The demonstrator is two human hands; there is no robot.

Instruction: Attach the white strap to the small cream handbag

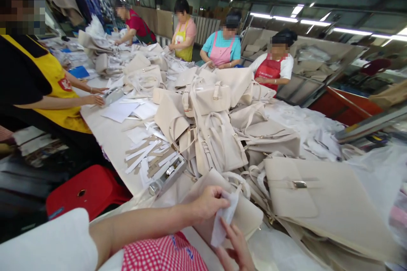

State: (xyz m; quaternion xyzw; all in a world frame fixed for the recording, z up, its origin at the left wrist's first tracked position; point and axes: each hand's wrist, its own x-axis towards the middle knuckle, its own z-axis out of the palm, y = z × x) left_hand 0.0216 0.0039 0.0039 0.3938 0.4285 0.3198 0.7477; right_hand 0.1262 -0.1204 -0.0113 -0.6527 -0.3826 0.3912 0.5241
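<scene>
Thin white paper [225,219] hangs over the front of a beige bag [251,216] close to me. My left hand [212,203] pinches the paper's upper part between thumb and fingers. Lower down, my right hand [235,243] touches the paper's lower edge, its fingers extended and apart. A pale strap [237,179] loops just behind the paper. To the right lies a large beige bag with a flap and a metal buckle [299,184].
Beige bags [219,139] are heaped across the table [104,135]. A tape dispenser [168,173] sits left of my hands, beside paper strips [149,156]. A red stool [85,192] stands at left. Several people in aprons work around the table.
</scene>
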